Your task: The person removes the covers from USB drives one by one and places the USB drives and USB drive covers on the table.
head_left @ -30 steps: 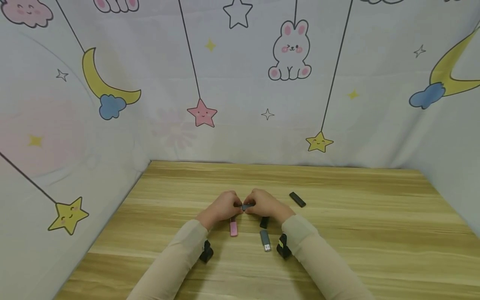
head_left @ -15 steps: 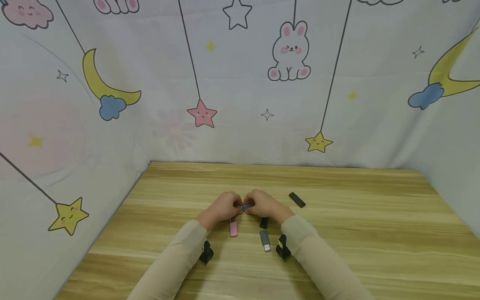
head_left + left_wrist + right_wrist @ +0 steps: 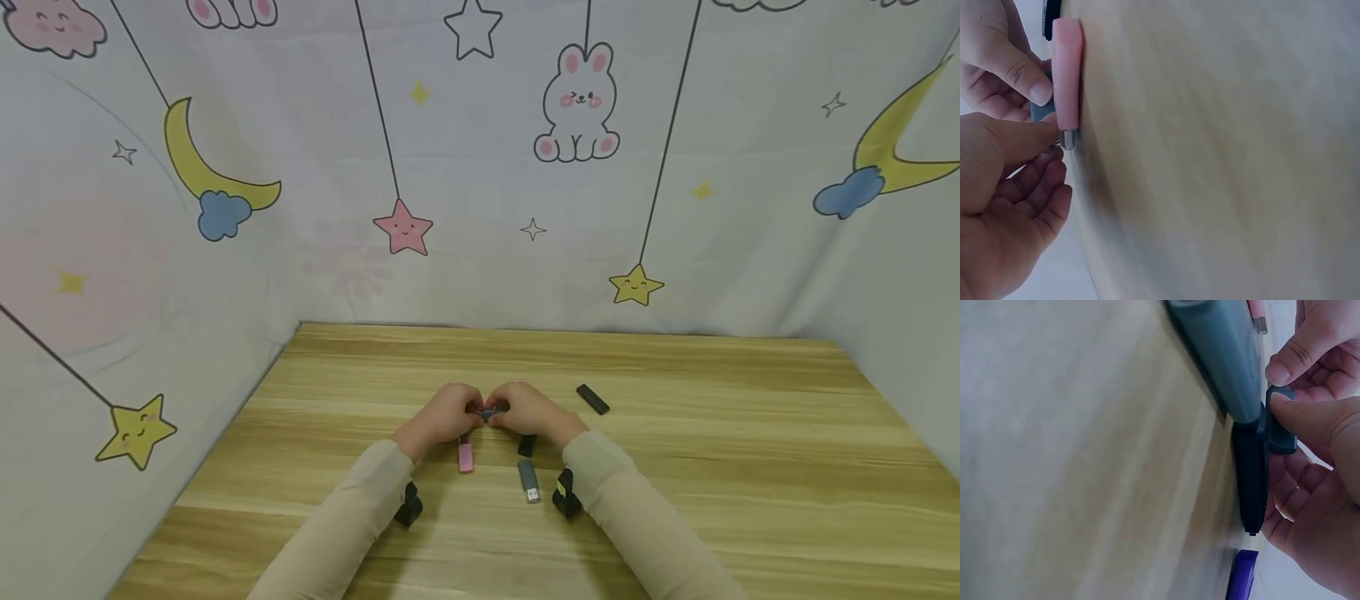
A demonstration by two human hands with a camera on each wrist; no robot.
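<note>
In the head view my left hand (image 3: 453, 412) and right hand (image 3: 525, 408) meet over the middle of the table. Between them they pinch a small dark blue-grey USB stick (image 3: 491, 412). The right thumb and fingers grip its body (image 3: 1282, 434), as the right wrist view shows. At the other end are the left thumb and fingers, with a bit of metal showing by the left thumb in the left wrist view; fingers hide most of the stick. A pink USB stick (image 3: 466, 458) lies below the left hand. Below the right hand are a black USB stick (image 3: 527, 446) and a grey one (image 3: 528, 482).
Farther back to the right lies another dark stick (image 3: 592, 399), which looks purple-blue in the right wrist view. The wooden table (image 3: 712, 467) ends at a printed cloth backdrop (image 3: 480, 283) behind and at both sides. A black wrist camera (image 3: 408, 505) sits under each forearm.
Both hands stay almost in place, pinching the same USB stick. It looks slightly turned between the fingers. The loose sticks have not moved on the table.
</note>
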